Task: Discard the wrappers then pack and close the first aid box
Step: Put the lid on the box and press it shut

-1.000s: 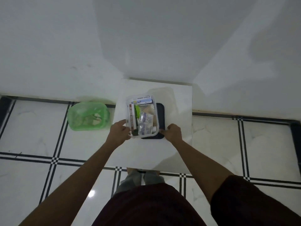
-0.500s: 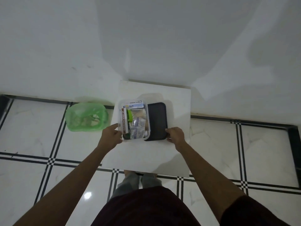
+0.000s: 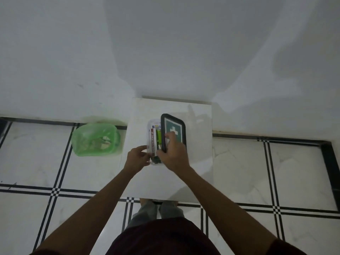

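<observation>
A clear first aid box packed with supplies, among them a long ointment carton, sits on a small white table. My left hand grips the box's near left corner. My right hand holds the dark lid, which bears a green panel with a white cross. The lid is tilted up over the right half of the box and hides most of the contents.
A green plastic bin holding discarded wrappers stands on the tiled floor left of the table. A white wall rises behind the table. My feet are at the table's near edge.
My right hand has lifted the lid from the table beside the box, turned it cross side up and brought it left over the box. My left hand stays on the box.
</observation>
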`<state>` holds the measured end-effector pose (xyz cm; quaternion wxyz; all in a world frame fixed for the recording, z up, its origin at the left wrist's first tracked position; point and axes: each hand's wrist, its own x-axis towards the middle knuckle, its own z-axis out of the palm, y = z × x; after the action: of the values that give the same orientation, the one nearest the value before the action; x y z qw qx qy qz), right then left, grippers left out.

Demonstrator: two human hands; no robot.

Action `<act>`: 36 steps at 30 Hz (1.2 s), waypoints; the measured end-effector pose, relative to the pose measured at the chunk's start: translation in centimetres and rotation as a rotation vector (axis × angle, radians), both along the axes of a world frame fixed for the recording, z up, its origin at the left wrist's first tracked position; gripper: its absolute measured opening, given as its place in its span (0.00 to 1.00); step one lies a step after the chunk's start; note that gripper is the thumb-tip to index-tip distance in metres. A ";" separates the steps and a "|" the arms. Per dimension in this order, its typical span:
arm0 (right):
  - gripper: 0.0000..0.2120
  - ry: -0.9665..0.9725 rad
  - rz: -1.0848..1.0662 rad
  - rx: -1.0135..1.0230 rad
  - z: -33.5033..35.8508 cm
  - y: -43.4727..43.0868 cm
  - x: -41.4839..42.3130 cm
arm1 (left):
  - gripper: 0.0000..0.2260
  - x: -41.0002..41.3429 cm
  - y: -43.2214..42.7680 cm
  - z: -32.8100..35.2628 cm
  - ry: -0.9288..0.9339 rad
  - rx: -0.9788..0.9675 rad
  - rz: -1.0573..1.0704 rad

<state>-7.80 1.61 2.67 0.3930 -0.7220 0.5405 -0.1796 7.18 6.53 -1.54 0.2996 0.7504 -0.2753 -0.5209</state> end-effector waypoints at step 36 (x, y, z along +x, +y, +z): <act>0.11 0.168 -0.378 0.105 -4.8 -1.8 -3.0 | 0.11 -1.5 0.8 -0.1 -0.381 -0.191 0.169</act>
<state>-10.78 -0.23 -2.14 0.3428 -0.5987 0.7057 -0.1611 5.70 7.31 -1.65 0.3545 0.8238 -0.3111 -0.3146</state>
